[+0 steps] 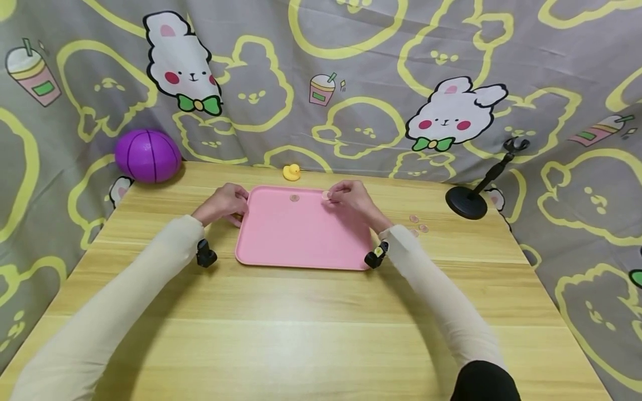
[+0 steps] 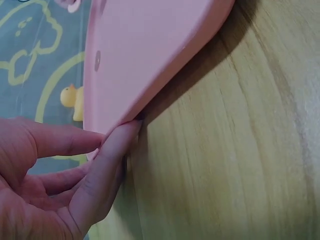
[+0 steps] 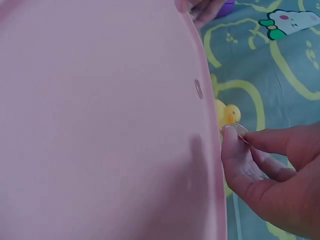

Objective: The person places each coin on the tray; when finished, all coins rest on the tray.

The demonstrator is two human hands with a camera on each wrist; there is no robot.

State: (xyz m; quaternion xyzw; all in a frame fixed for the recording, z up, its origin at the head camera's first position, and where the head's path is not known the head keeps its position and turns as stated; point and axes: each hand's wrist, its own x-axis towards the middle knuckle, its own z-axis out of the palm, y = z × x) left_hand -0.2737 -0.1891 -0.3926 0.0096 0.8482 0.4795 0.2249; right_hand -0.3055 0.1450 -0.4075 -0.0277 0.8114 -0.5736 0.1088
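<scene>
A pink tray (image 1: 306, 239) lies in front of me on the wooden table. My left hand (image 1: 225, 201) pinches its left rim between thumb and fingers, seen close up in the left wrist view. On the tray's far side rests a coin (image 1: 294, 197), flat near the back rim. My right hand (image 1: 353, 197) is over the far right part of the tray and holds another coin (image 3: 241, 131) between thumb and fingertip. Part of the tray's right side is hidden under the right hand and wrist.
Three loose coins (image 1: 423, 228) lie on the table right of the tray. A yellow rubber duck (image 1: 291, 172) sits behind the tray. At the back left is a purple ball (image 1: 148, 156); a black stand (image 1: 466, 203) is at the back right. A patterned curtain (image 1: 366, 67) hangs behind.
</scene>
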